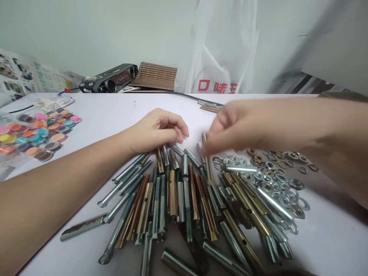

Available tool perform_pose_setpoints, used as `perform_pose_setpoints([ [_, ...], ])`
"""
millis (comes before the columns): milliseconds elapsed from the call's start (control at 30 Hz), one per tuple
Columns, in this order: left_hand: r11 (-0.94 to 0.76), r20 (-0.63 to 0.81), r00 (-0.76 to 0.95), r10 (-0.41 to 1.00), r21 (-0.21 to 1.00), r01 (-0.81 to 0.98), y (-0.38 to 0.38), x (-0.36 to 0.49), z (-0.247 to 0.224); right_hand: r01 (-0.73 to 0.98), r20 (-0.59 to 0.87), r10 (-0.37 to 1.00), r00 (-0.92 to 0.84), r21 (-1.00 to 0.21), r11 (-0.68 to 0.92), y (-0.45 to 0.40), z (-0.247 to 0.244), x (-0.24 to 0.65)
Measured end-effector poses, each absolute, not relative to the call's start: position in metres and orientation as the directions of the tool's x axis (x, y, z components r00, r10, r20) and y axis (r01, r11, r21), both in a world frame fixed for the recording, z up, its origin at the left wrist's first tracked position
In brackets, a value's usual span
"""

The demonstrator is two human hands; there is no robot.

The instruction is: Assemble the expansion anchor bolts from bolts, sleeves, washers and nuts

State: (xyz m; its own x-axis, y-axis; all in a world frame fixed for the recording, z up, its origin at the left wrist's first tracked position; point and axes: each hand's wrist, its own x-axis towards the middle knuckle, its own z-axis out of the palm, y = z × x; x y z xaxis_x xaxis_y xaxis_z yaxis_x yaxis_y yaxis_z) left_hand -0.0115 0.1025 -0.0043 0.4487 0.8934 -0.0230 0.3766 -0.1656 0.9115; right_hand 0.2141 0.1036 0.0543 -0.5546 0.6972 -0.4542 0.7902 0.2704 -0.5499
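A spread of silver and brass-coloured metal bolts and sleeves (173, 193) lies across the white table, most pointing away from me. My left hand (163, 130) rests at the far edge of this spread with its fingers curled; whether anything is under them is hidden. Over the right part, my right hand (227, 132) is blurred, its fingers bent down beside an upright brass-coloured bolt (207, 165); its grip cannot be made out. Loose washers and nuts (276, 180) lie to the right, partly below my right forearm.
Colourful round pieces in clear plastic (37, 132) lie at the left. A few metal parts (209, 107) lie farther back. Along the wall stand a black device (110, 78), a slatted bamboo mat (156, 75) and a white plastic bag (222, 57) with red characters.
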Motion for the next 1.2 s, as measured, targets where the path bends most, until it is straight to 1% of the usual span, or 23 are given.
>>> perform_pose_setpoints([
  [67, -0.127, -0.005, 0.412, 0.911, 0.947, 0.293, 0.102, -0.010, -0.003, 0.747, -0.250, 0.820, -0.515, -0.599, 0.287, 0.108, 0.052, 0.212],
  [100, -0.115, 0.005, 0.399, 0.917, 0.960, 0.254, 0.101, -0.009, -0.003, 0.728, -0.149, 0.856, -0.496, -0.608, 0.317, 0.109, 0.050, 0.210],
  [167, -0.118, 0.021, 0.395, 0.918, 0.968, 0.224, 0.100, -0.008, -0.001, 0.706, 0.006, 0.877, -0.480, -0.591, 0.391, 0.108, 0.045, 0.206],
  [267, -0.151, 0.026, 0.396, 0.918, 0.945, 0.289, 0.099, -0.007, -0.001, 0.674, 0.132, 0.855, -0.502, -0.560, 0.482, 0.104, 0.037, 0.202],
  [367, -0.168, 0.017, 0.387, 0.922, 0.918, 0.359, 0.100, -0.005, -0.003, 0.670, 0.160, 0.835, -0.526, -0.527, 0.523, 0.102, 0.034, 0.202],
  [467, -0.183, 0.005, 0.388, 0.922, 0.888, 0.423, 0.100, -0.003, -0.004, 0.685, 0.140, 0.810, -0.570, -0.465, 0.562, 0.103, 0.037, 0.202],
  [600, -0.201, 0.050, 0.307, 0.950, 0.851, 0.485, 0.098, 0.000, -0.004, 0.727, 0.112, 0.815, -0.569, -0.395, 0.562, 0.107, 0.042, 0.204],
  [667, -0.196, 0.059, 0.275, 0.960, 0.842, 0.502, 0.097, 0.001, -0.003, 0.786, 0.032, 0.839, -0.543, -0.333, 0.521, 0.111, 0.046, 0.210],
  [733, -0.178, 0.052, 0.247, 0.968, 0.834, 0.522, 0.096, 0.004, -0.002, 0.870, -0.119, 0.870, -0.479, -0.192, 0.453, 0.118, 0.052, 0.221],
  [800, -0.156, 0.045, 0.213, 0.976, 0.826, 0.541, 0.095, 0.006, -0.001, 0.928, -0.258, 0.899, -0.355, 0.023, 0.373, 0.125, 0.059, 0.236],
  [833, -0.147, 0.042, 0.198, 0.979, 0.823, 0.549, 0.095, 0.007, 0.000, 0.930, -0.303, 0.906, -0.296, 0.123, 0.345, 0.128, 0.063, 0.245],
  [867, -0.141, 0.043, 0.186, 0.982, 0.820, 0.554, 0.095, 0.007, 0.000, 0.920, -0.324, 0.907, -0.268, 0.192, 0.341, 0.129, 0.067, 0.252],
  [900, -0.139, 0.046, 0.177, 0.983, 0.818, 0.559, 0.095, 0.008, 0.001, 0.906, -0.353, 0.898, -0.264, 0.228, 0.356, 0.129, 0.071, 0.259],
  [1000, -0.129, 0.042, 0.163, 0.986, 0.810, 0.573, 0.094, 0.008, 0.001, 0.882, -0.474, 0.853, -0.218, 0.278, 0.380, 0.122, 0.073, 0.266],
  [1067, -0.125, 0.043, 0.155, 0.987, 0.811, 0.571, 0.094, 0.008, 0.000, 0.886, -0.531, 0.827, -0.187, 0.272, 0.375, 0.115, 0.068, 0.262],
  [1133, -0.124, 0.050, 0.148, 0.988, 0.824, 0.553, 0.095, 0.007, -0.001, 0.888, -0.515, 0.812, -0.276, 0.187, 0.420, 0.109, 0.059, 0.256],
  [1200, -0.124, 0.055, 0.143, 0.988, 0.834, 0.538, 0.094, 0.007, -0.001, 0.869, -0.453, 0.803, -0.387, 0.113, 0.482, 0.106, 0.051, 0.252],
])
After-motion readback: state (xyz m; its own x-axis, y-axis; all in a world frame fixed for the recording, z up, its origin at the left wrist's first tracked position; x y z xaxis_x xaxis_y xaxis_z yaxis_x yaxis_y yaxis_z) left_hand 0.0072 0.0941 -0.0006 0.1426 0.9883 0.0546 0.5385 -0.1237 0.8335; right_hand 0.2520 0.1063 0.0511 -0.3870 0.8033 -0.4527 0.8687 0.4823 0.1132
